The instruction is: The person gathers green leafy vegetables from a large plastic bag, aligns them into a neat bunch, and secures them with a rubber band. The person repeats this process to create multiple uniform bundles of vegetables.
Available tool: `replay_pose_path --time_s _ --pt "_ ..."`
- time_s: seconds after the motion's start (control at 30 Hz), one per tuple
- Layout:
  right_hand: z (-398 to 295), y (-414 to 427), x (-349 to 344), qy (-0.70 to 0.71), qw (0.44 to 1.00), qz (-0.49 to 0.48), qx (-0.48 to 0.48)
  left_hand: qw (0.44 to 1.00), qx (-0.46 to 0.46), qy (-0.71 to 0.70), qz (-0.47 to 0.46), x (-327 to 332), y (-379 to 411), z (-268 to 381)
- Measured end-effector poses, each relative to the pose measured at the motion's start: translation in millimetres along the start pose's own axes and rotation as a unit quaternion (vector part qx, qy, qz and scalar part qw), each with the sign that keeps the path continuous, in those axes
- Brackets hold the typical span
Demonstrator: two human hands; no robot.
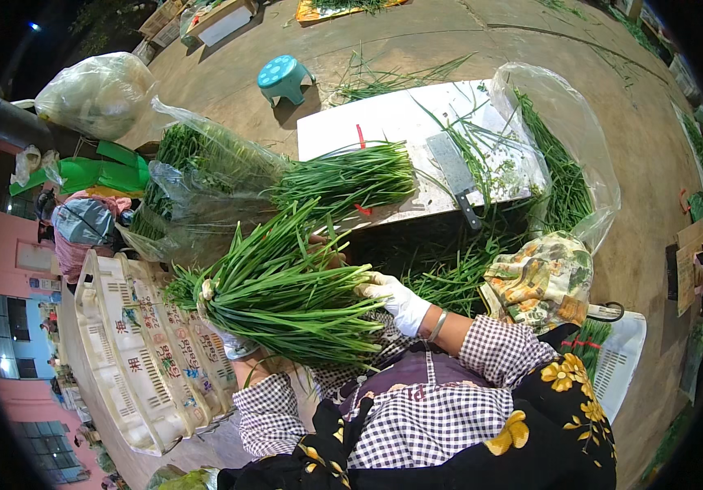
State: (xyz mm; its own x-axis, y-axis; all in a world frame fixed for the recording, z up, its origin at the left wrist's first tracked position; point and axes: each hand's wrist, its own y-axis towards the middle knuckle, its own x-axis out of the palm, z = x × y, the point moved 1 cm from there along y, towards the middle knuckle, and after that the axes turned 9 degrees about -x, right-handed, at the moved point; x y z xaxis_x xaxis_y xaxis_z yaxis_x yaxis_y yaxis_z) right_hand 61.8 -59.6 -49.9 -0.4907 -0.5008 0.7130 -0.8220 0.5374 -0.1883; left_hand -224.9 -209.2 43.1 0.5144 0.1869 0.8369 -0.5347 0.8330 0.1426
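A large loose bunch of green Chinese chives (290, 294) lies across my lap in front of me, one end fanned out to the right. My left hand (229, 338), in a pale glove, grips the bunch from its left end; a gloved fingertip shows on top and the blades hide most of the hand. At the bunch's right end, my white-gloved right hand (393, 301) has its fingers closed on some blade ends. Beyond it, a neat stack of chives (348, 177) rests on a white board (339, 131), over a red tie. A cleaver (451, 165) lies on the board.
Plastic bags of chives flank the board: one left (210, 177), one right (556, 165). White plastic crates (137, 355) stand at my left. A patterned cloth bag (541, 272) and a white basket (624, 355) are at my right. Loose chives (461, 278) lie below the board. A teal stool (284, 79) stands beyond.
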Motion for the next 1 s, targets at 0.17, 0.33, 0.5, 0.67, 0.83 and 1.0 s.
replay_pose_path --time_s 0.17,0.33,0.5,0.67,0.83,1.0 --pt "6.1 6.5 -9.3 -0.030 0.999 -0.032 -0.010 1.000 -0.012 -0.002 0.000 4.0 -0.5 -0.9" --pt "-13.2 0.1 -9.5 -0.053 0.998 -0.021 -0.017 1.000 -0.020 0.005 0.014 8.1 -2.5 2.1" --pt "2.1 6.3 -58.6 -0.379 0.902 0.018 -0.208 0.999 0.000 -0.046 -0.009 -13.1 -6.4 10.9" --pt "-38.2 -20.5 -80.2 -0.731 0.672 0.100 -0.067 1.000 -0.014 -0.002 -0.007 8.2 -4.1 4.2" --pt "-20.0 -9.2 -31.8 -0.321 0.946 0.029 -0.037 1.000 0.008 -0.023 -0.006 -10.5 -1.5 6.2" --pt "11.2 11.5 -28.4 -0.105 0.992 -0.069 0.002 0.998 0.026 0.032 0.048 -13.1 -4.3 7.3"
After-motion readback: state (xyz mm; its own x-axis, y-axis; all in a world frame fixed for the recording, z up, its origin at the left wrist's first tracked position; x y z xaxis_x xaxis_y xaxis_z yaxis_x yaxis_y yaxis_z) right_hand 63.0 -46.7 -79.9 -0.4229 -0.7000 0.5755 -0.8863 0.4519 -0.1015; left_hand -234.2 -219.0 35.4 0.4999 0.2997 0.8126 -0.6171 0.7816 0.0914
